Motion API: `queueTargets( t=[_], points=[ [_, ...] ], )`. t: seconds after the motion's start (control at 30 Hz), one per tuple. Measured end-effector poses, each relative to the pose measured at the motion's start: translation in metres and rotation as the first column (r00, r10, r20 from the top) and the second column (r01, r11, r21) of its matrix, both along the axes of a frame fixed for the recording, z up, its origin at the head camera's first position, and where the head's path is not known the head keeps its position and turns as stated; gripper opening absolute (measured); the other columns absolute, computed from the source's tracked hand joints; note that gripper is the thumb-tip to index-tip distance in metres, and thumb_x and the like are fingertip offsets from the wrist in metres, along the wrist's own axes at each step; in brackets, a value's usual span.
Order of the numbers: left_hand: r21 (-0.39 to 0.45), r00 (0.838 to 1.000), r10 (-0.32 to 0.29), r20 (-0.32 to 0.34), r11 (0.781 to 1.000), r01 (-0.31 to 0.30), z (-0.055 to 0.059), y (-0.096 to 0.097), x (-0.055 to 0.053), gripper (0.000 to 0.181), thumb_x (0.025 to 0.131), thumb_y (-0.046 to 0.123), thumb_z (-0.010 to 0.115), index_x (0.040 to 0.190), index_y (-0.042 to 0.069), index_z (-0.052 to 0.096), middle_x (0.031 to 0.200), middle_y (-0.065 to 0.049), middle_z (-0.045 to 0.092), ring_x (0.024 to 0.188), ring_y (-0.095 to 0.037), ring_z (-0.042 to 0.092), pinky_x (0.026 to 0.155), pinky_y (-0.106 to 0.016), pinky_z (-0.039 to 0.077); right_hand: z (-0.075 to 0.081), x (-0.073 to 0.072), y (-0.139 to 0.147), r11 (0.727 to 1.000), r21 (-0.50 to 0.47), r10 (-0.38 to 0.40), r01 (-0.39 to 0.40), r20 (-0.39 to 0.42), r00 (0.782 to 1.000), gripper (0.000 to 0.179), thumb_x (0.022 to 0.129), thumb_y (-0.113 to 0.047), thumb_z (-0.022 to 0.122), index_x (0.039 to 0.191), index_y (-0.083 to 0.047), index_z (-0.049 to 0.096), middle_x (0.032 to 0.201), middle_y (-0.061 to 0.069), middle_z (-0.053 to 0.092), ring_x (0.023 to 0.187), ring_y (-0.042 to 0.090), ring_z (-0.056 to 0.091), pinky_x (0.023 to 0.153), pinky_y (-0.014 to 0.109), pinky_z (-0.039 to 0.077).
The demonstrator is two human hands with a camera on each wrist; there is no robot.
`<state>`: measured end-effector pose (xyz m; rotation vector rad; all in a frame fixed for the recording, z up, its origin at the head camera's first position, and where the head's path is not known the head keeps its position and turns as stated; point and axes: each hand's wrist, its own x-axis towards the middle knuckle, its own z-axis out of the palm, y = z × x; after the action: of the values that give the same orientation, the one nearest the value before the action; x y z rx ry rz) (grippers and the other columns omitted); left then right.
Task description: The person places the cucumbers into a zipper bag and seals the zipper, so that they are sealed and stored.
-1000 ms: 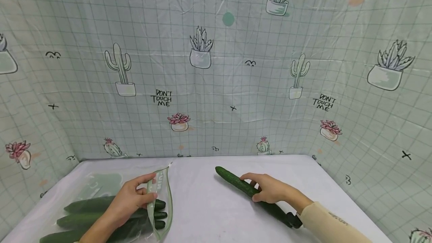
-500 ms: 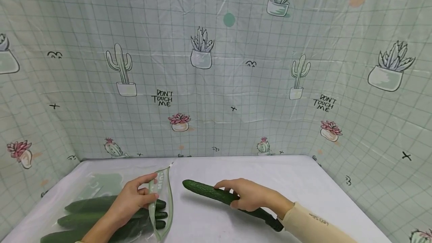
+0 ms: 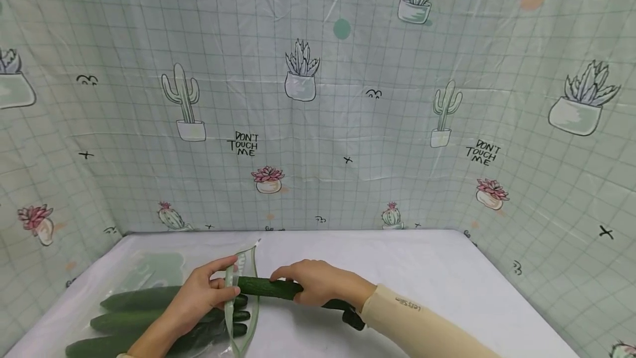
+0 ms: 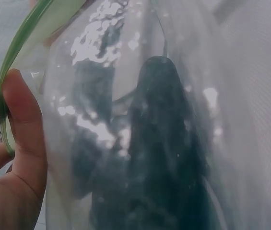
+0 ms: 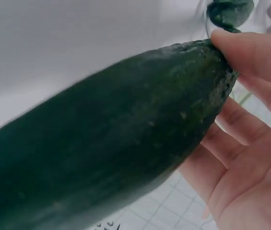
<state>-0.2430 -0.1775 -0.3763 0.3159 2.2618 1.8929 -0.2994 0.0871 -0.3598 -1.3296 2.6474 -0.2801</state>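
A clear zip bag (image 3: 228, 314) with a green-edged mouth lies at the left of the table, several cucumbers (image 3: 141, 298) inside it. My left hand (image 3: 199, 294) pinches the near side of the mouth between thumb and fingers and holds it apart. In the left wrist view the green edge (image 4: 17, 45) runs between thumb and fingers, beside cucumbers blurred by the plastic. My right hand (image 3: 320, 283) grips another cucumber (image 3: 260, 287) around its middle. Its tip is at the bag's mouth, right by my left fingers. The right wrist view shows this cucumber (image 5: 121, 129) large, thumb and fingers around it.
A white cloth (image 3: 422, 286) covers the table, stretching away to the right of the hands. A curtain (image 3: 318, 126) with a grid and cactus prints hangs behind the table and along both sides.
My right hand has carried the cucumber left from the right side of the table and swung it more level, bringing its tip to the bag's mouth. My left hand keeps its hold.
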Motion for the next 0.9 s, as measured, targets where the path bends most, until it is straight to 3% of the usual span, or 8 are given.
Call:
queueTargets(
  t=[0.13, 0.37, 0.6, 0.9],
  points=[
    [-0.003, 1.0, -0.002, 0.0, 1.0, 0.002, 0.0, 0.0, 0.0, 0.074, 0.088, 0.005, 0.065, 0.149, -0.003, 0.024, 0.06, 0.003, 0.035, 0.058, -0.011, 0.041, 0.064, -0.036, 0.05, 0.0, -0.008, -0.017, 0.999, 0.019, -0.026, 0.026, -0.015, 1.0, 0.058, 0.083, -0.008, 0.069, 0.133, -0.033, 0.053, 0.114, -0.012, 0.062, 0.1, 0.005, 0.058, 0.075, 0.029, 0.049],
    [-0.008, 0.999, 0.038, 0.001, 0.999, -0.038, -0.001, 0.004, 0.0, 0.072, 0.087, 0.005, 0.067, 0.148, -0.002, 0.029, 0.093, -0.008, 0.046, 0.06, -0.013, 0.044, 0.062, -0.038, 0.051, -0.011, -0.02, -0.039, 0.997, 0.021, -0.073, 0.074, -0.011, 0.997, 0.055, 0.081, -0.01, 0.073, 0.128, -0.034, 0.058, 0.107, -0.011, 0.064, 0.095, 0.006, 0.059, 0.074, 0.028, 0.048],
    [-0.002, 1.0, 0.018, 0.019, 1.0, -0.018, -0.003, 0.005, 0.0, 0.073, 0.088, 0.004, 0.066, 0.148, -0.003, 0.027, 0.067, 0.0, 0.048, 0.058, -0.012, 0.045, 0.061, -0.037, 0.051, -0.022, -0.025, -0.049, 0.993, -0.015, -0.116, 0.116, 0.0, 0.993, 0.047, 0.08, -0.015, 0.077, 0.122, -0.031, 0.062, 0.105, -0.011, 0.063, 0.093, 0.006, 0.058, 0.076, 0.029, 0.049],
    [-0.02, 0.999, 0.033, 0.02, 0.999, -0.033, -0.003, 0.006, -0.001, 0.072, 0.087, 0.004, 0.066, 0.148, -0.002, 0.029, 0.069, 0.0, 0.048, 0.059, -0.013, 0.046, 0.062, -0.037, 0.051, -0.026, -0.024, -0.043, 0.991, -0.013, -0.133, 0.133, 0.001, 0.991, 0.044, 0.08, -0.025, 0.079, 0.12, -0.026, 0.063, 0.102, -0.009, 0.064, 0.096, 0.007, 0.058, 0.08, 0.027, 0.048]
  ],
)
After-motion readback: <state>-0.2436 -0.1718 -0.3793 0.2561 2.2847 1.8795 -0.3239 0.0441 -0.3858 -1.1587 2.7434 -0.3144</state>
